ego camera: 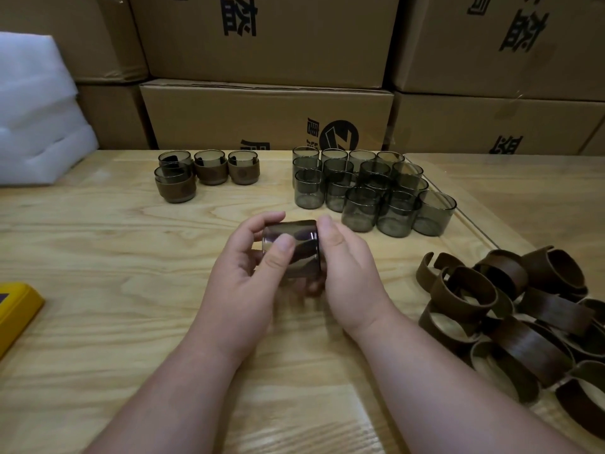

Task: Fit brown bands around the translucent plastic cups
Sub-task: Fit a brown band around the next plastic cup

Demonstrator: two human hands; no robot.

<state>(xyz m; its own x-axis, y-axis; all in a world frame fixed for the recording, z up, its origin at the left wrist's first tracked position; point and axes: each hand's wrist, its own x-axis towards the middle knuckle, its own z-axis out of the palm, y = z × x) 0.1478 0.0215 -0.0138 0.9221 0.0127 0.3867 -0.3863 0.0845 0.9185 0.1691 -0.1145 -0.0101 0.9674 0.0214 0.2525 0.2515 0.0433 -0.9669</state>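
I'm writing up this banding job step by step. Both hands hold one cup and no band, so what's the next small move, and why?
Probably the right hand lets go and reaches for a brown band from the pile on the right. The cup held in both hands looks bare, so the left hand would keep it.

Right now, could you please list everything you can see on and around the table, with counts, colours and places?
Held cup: one, smoky translucent, on its side between both hands, above the table's middle.
Banded cups: four, grey with brown bands, far left of centre.
Bare cups: about sixteen, smoky grey, clustered far right of centre.
Brown bands: a loose pile, too tangled to count, near right.
Yellow object: one, at the left edge, cut off.
White foam: a stack, far left.
Cardboard boxes: several, brown, stacked behind the table.
Table: one, light wood.
Left hand: grips the held cup.
Right hand: grips the held cup.
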